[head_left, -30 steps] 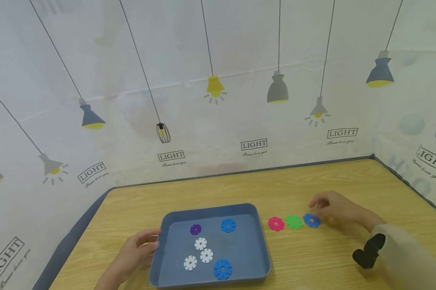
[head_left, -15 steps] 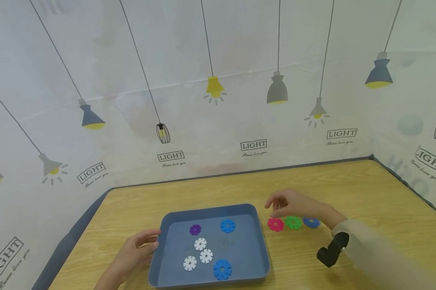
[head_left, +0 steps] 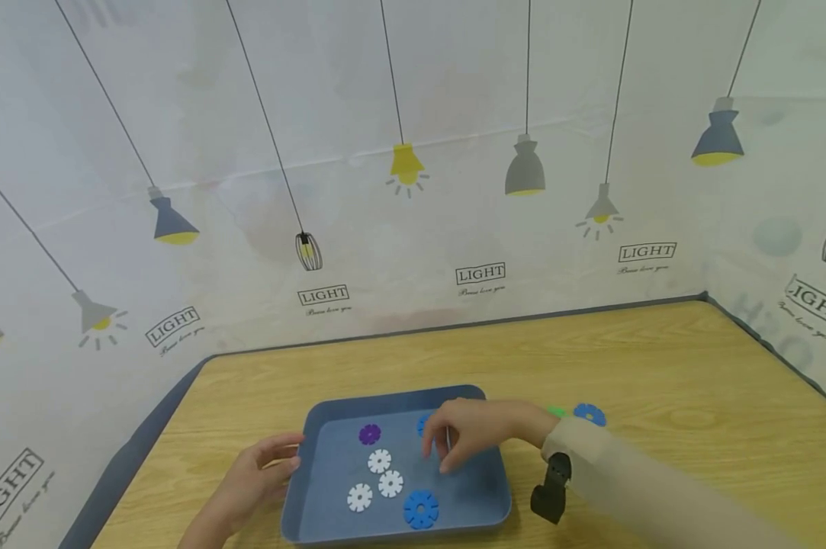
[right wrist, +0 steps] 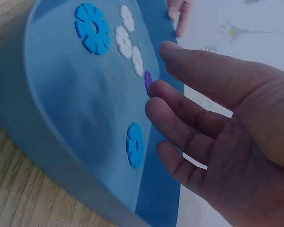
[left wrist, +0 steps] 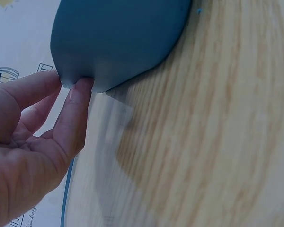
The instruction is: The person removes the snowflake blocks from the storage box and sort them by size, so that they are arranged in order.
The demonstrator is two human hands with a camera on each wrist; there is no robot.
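My left hand holds the left wall of the blue-grey tray, its thumb and a finger at the edge in the left wrist view. Above the tray's right half hovers my right hand, fingers loosely bent and nothing between them in the right wrist view. Below its fingertips lies a blue notched plastic disc, partly covered in the head view. Nearer the tray's front is a larger blue disc. Several small discs lie to the left: a purple one and white ones, including one white disc.
On the wooden table, right of the tray, lie a blue disc and a green disc, mostly hidden by my right forearm. A wall covering printed with lamps stands behind the table.
My right hand has moved left from beside the blue disc on the table, past the pink disc, to over the tray. The pink disc is now out of sight behind my forearm. My left hand stays.
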